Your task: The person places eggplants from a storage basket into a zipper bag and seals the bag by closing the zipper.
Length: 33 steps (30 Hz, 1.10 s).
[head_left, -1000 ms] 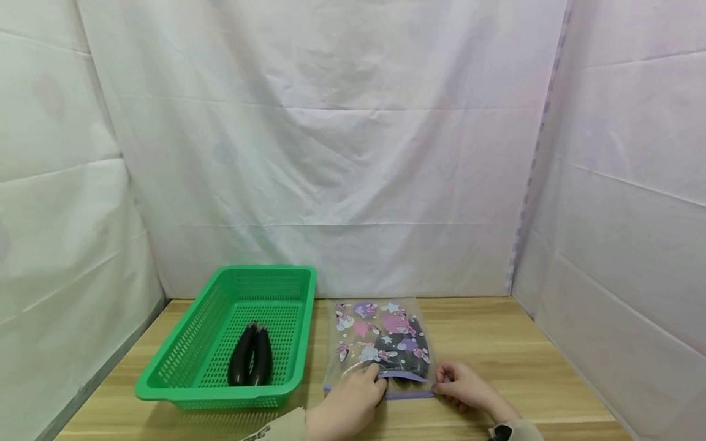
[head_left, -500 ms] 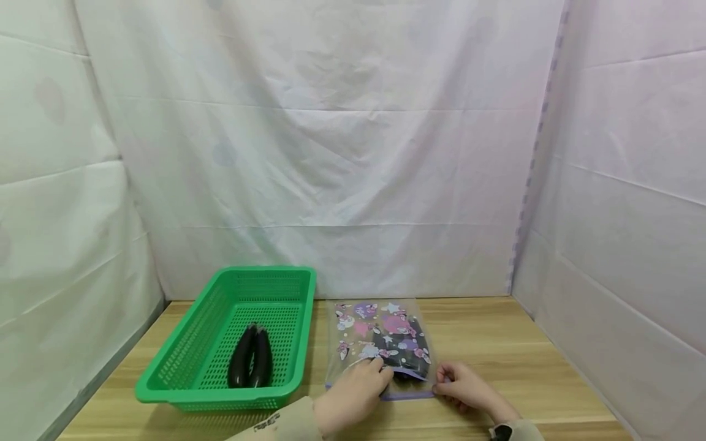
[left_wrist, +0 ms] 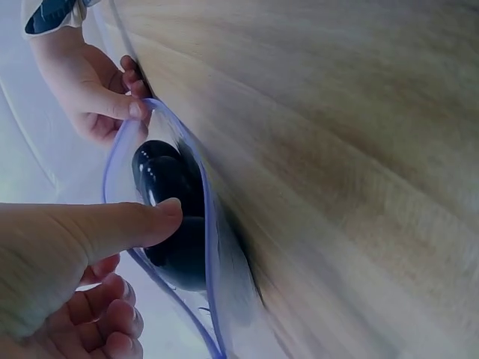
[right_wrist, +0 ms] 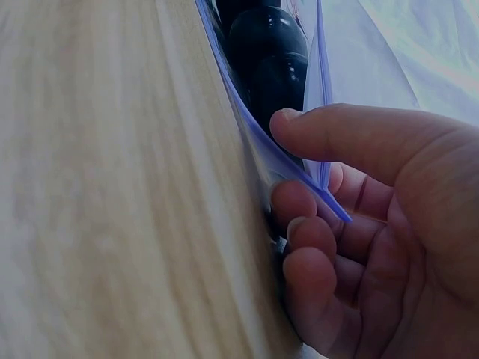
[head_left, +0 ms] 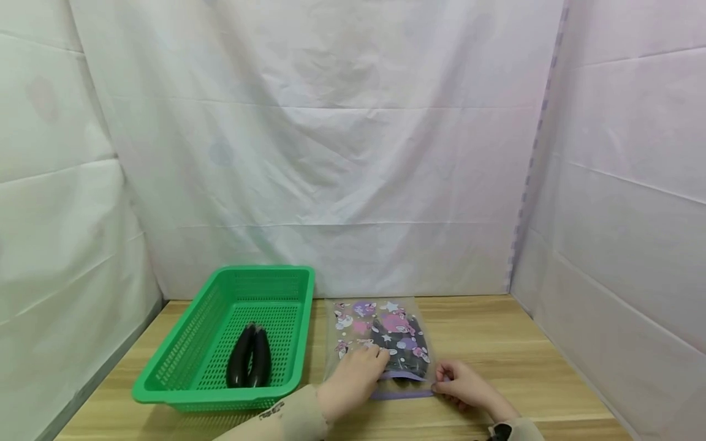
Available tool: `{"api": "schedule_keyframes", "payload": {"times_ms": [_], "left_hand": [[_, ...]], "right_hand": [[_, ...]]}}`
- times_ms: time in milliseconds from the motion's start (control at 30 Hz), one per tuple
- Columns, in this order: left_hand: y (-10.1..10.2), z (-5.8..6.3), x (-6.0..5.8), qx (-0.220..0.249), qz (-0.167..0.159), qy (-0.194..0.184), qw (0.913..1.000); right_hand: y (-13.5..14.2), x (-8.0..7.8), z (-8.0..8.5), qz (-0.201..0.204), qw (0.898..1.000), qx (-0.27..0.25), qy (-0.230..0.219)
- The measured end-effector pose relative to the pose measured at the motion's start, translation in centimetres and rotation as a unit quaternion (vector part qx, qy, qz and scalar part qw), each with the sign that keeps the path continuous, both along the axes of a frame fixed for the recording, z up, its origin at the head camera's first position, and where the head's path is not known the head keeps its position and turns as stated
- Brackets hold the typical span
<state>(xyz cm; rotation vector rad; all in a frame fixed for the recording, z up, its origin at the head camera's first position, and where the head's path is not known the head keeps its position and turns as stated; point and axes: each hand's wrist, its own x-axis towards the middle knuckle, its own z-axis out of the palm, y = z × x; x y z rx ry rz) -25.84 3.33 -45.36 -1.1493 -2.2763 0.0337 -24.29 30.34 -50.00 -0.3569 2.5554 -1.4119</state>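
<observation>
A clear zip bag [head_left: 361, 327] with pink and purple prints lies flat, its purple-edged mouth toward me. Dark glossy eggplants [left_wrist: 168, 183] show inside the gaping mouth in both wrist views. My left hand [head_left: 353, 378] lies over the bag's near left part. Its thumb [left_wrist: 153, 223] reaches across the mouth against an eggplant, while the other fingers bend loosely outside the bag. At the right corner of the mouth, my right hand [head_left: 462, 387] pinches the purple edge between thumb [right_wrist: 337, 134] and fingers. Two more eggplants [head_left: 249, 358] lie in the green basket [head_left: 144, 392].
The basket stands left of the bag on a wood-grain table [head_left: 496, 337]. White cloth [head_left: 331, 153] hangs behind the table and along both sides. The bag's far end reaches close to the back cloth.
My left hand has moved forward over the bag, away from the near edge of its mouth. The right hand stays at the right corner. Basket and eggplants in it have not moved.
</observation>
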Motion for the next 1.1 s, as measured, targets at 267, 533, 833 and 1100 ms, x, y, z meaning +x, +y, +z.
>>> {"api": "schedule_keyframes", "payload": {"times_ms": [267,533,833,1100], "left_hand": [[-0.9,0.5,1.0,0.005,0.017,-0.042,0.9989],[-3.3,3.1,3.4,0.003,0.015,-0.089,0.9959],[-8.1,7.1,4.5,0.02,0.017,-0.123,0.9921],[-13.2,11.0,2.9,0.016,0.086,-0.155,0.984]], "right_hand": [[-0.2,-0.3,0.1,0.009,1.0,0.001,-0.002],[0.2,-0.2,0.1,0.013,1.0,0.0,0.003],[0.7,-0.3,0.1,0.026,1.0,0.005,-0.004],[0.9,-0.5,0.1,0.034,0.999,0.01,-0.016]]}}
